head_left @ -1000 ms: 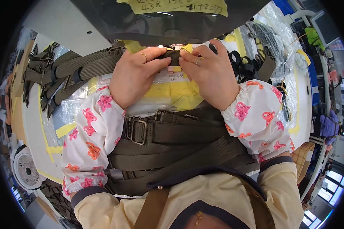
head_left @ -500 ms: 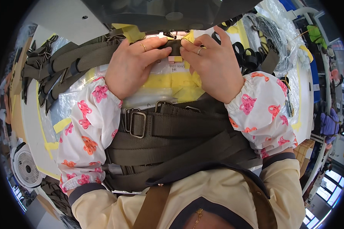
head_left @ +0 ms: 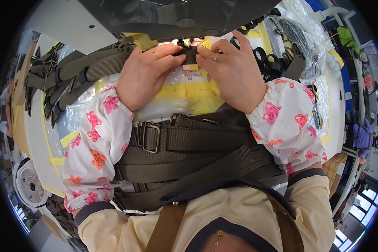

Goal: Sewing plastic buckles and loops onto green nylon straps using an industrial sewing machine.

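My left hand (head_left: 145, 77) presses its fingertips and thumb on a short piece of dark olive webbing (head_left: 190, 56) just below the presser foot (head_left: 183, 42) of a dark grey sewing machine (head_left: 164, 14). My right hand (head_left: 235, 75) grips the other end of that piece, index finger bent against it at a yellow tab. Pink and yellow guide blocks (head_left: 190, 67) sit on the taped bed in front of it. A pile of olive straps with metal buckles (head_left: 197, 155) lies between my forearms, nearest my body.
More olive straps (head_left: 86, 63) are heaped at the left. Black loops (head_left: 264, 61), clear plastic wrap (head_left: 298, 38) and small tools lie at the right. A white fan (head_left: 29, 182) stands beyond the table's left edge, and a shelf rack with a purple item (head_left: 362, 134) is at the right.
The view has shifted slightly, so the table and machine appear higher in the frame. Both hands keep hold of the webbing at the presser foot, with only small finger shifts.
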Demonstrator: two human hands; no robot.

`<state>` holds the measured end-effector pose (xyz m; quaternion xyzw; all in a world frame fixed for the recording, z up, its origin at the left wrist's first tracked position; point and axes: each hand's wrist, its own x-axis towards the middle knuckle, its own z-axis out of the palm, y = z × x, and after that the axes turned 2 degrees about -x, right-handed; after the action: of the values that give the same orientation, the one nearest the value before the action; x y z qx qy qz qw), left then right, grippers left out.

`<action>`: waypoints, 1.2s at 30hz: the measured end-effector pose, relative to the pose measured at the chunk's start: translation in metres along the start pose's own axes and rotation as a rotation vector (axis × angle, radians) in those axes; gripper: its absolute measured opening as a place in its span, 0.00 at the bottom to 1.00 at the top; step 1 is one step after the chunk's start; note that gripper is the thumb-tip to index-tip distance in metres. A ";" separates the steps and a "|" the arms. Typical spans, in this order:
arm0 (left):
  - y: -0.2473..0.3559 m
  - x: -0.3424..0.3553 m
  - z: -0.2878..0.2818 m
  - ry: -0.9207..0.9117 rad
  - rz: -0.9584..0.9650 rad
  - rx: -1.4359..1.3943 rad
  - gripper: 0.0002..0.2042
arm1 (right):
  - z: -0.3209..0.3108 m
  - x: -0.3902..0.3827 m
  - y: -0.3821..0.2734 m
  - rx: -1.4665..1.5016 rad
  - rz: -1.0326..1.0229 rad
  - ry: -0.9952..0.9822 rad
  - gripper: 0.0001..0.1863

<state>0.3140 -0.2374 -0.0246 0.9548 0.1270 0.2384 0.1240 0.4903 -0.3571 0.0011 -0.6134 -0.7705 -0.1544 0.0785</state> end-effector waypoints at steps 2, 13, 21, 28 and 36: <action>-0.004 0.001 0.000 0.022 0.010 -0.036 0.13 | 0.004 0.002 0.002 -0.007 -0.005 -0.007 0.16; -0.025 0.007 0.008 0.017 -0.052 -0.078 0.09 | 0.015 0.016 0.016 -0.050 0.002 0.035 0.07; -0.016 0.007 -0.001 -0.158 -0.261 -0.087 0.12 | 0.017 0.011 0.013 -0.056 0.034 0.072 0.08; -0.023 0.002 0.011 0.030 -0.105 -0.031 0.15 | 0.013 0.010 0.013 0.033 0.059 0.011 0.09; 0.001 0.005 -0.002 -0.026 0.101 0.039 0.11 | 0.010 -0.002 0.006 0.112 0.015 0.054 0.10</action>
<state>0.3172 -0.2365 -0.0201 0.9653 0.0815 0.2295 0.0946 0.4969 -0.3549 -0.0082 -0.6094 -0.7709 -0.1272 0.1347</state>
